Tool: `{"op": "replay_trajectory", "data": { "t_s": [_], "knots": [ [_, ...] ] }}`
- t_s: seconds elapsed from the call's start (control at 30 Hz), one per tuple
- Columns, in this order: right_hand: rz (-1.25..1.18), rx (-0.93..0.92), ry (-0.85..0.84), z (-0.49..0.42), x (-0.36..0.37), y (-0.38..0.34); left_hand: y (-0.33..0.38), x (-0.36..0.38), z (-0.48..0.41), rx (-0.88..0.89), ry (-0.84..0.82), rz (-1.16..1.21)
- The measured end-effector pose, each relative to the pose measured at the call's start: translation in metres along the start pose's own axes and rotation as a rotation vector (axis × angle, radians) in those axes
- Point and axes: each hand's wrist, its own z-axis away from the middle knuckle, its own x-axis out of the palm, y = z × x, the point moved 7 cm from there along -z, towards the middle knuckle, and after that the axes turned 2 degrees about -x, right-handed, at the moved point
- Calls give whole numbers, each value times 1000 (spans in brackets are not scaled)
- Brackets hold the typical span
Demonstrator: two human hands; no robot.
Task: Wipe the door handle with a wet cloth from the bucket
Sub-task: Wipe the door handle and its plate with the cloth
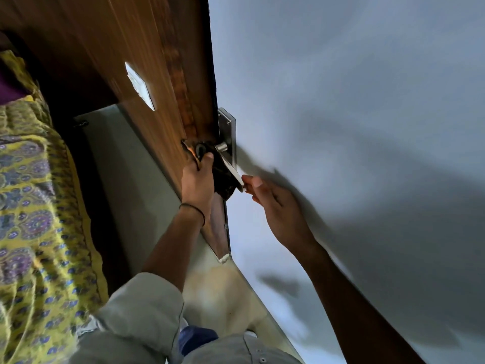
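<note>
A silver lever door handle (231, 169) on a metal backplate (227, 127) sits at the edge of a white-grey door (341, 101). My left hand (197, 179) grips a dark cloth (223, 179) and presses it against the handle from the left; the cloth covers the lever's underside. My right hand (275, 203) pinches the free tip of the lever between thumb and fingers. No bucket is in view.
A brown wooden panel (131, 48) with a white switch plate (139, 85) runs along the left of the door edge. A yellow patterned bedspread (34, 206) fills the far left. Pale floor (223, 298) shows below, between my arms.
</note>
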Motion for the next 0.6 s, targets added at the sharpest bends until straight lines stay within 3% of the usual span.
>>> {"op": "replay_trajectory", "data": {
  "t_s": [0.27,0.5,0.6],
  "knots": [
    [14,-4,38,-3,-3,-2,34,19,-46,-96,-142,-73],
    [-21,4,48,-1,1,0,-28,17,-10,-341,-136,434],
    [-16,-8,47,1,0,-2,-45,23,7,-360,-117,506]
  ]
}}
